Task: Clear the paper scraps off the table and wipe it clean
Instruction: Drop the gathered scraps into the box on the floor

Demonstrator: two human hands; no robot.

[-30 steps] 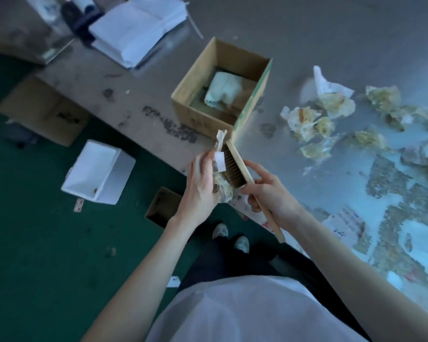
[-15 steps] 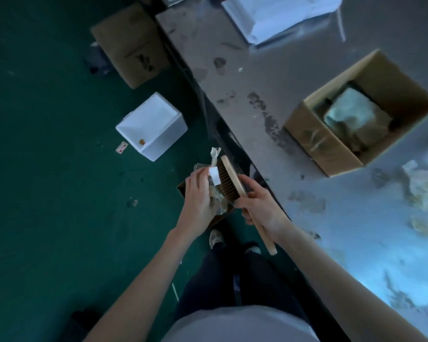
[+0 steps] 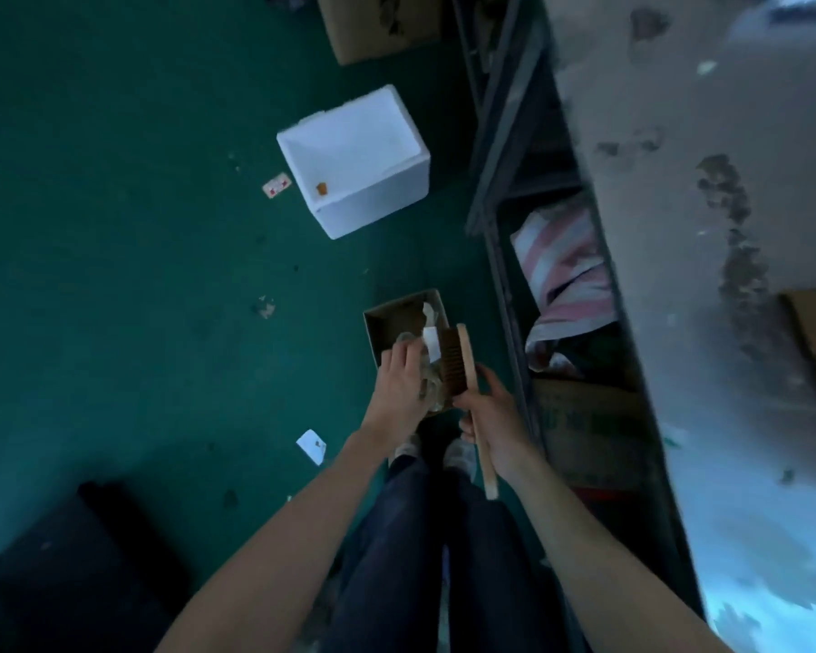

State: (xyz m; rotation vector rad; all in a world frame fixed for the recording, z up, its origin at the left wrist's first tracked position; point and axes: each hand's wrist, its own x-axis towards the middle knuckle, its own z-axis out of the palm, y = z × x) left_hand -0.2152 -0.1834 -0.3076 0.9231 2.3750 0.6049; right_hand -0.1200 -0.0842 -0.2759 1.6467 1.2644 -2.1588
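Observation:
My right hand (image 3: 493, 419) grips the handle of a wooden brush (image 3: 462, 365), bristles facing left. My left hand (image 3: 399, 386) presses a wad of crumpled paper scraps (image 3: 428, 353) against the bristles. Both hands hover over a small open cardboard box (image 3: 387, 322) standing on the green floor just in front of my feet. The stained grey table (image 3: 688, 219) runs along the right side of the view, its dark frame below the edge.
A white foam box (image 3: 354, 157) stands on the floor ahead, a brown carton (image 3: 378, 25) beyond it. Small paper bits (image 3: 312, 446) lie scattered on the floor. A pink striped cloth (image 3: 561, 271) and a carton sit on the shelf under the table. A dark object (image 3: 67, 558) sits lower left.
My view has swung from the tabletop down to the floor. Both hands, still holding brush and scraps, have moved off the table edge to above the small floor box.

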